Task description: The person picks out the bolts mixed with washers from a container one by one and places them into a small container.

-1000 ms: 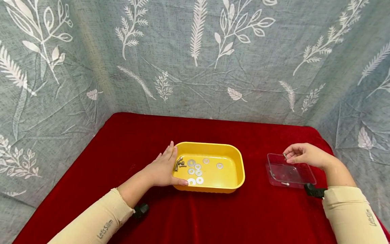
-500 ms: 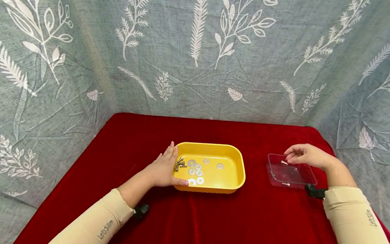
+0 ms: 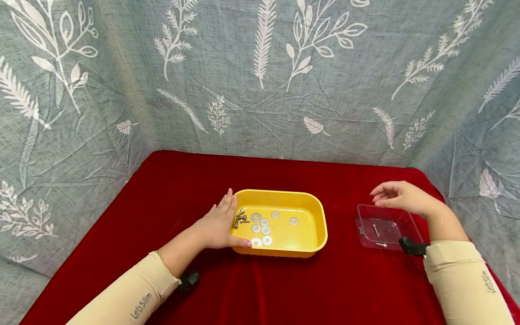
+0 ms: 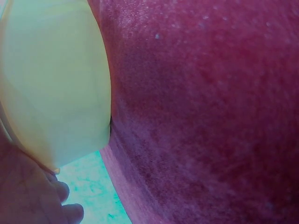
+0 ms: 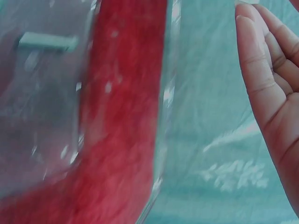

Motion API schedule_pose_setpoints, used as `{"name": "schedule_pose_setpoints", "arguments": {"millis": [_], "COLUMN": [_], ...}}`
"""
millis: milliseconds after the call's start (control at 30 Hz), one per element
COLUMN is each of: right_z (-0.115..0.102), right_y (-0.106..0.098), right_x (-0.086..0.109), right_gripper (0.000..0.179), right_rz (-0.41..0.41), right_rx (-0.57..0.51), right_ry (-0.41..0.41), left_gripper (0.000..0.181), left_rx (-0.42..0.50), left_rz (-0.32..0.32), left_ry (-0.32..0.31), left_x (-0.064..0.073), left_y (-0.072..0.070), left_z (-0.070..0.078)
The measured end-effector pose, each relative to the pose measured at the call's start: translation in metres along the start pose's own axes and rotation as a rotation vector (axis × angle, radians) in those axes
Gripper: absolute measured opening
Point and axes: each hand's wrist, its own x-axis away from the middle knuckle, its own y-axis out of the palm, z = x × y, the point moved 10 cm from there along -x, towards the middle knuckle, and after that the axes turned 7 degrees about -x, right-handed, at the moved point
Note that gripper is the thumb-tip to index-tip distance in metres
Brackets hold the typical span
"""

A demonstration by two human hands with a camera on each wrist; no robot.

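My left hand (image 3: 217, 225) rests on the left end of a yellow plastic bin (image 3: 300, 246), fingers straight along the rim and thumb on the near edge. Socket-head bolts (image 3: 240, 219) lie in a small cluster at the bin's left side, beside several flat washers (image 3: 265, 222). At the right, my right hand (image 3: 400, 197) hovers above the far edge of a clear plastic box (image 3: 413, 230), thumb and fingers loosely bent, with nothing seen between them. Inside the box lies one bolt (image 3: 376, 231), and another bolt (image 3: 381, 245) shows near its front wall.
Red velvet cloth (image 3: 284, 289) covers the table. Behind and to both sides hangs a grey-green leaf-print curtain (image 3: 243, 113). A stretch of red cloth separates the yellow bin from the clear box.
My right hand has let go of a bolt, which dropped into the clear box. That hand has then moved up and slightly left. The left hand has stayed on the bin.
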Motion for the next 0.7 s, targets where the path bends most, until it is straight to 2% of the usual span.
{"name": "schedule_pose_setpoints", "arguments": {"millis": [300, 700], "right_z": [-0.036, -0.091], "right_y": [0.027, 0.069], "right_x": [-0.041, -0.087], "right_gripper": [0.028, 0.025], "right_rz": [-0.057, -0.155], "right_rx": [-0.017, -0.021], "right_ry": [-0.022, -0.117], "left_gripper": [0.129, 0.129], "left_rx": [0.001, -0.003], "left_rz": [-0.010, -0.007], "left_ry": [-0.003, -0.007], "left_x": [0.000, -0.002], "left_y": [0.001, 0.000], "left_z": [0.000, -0.002]}}
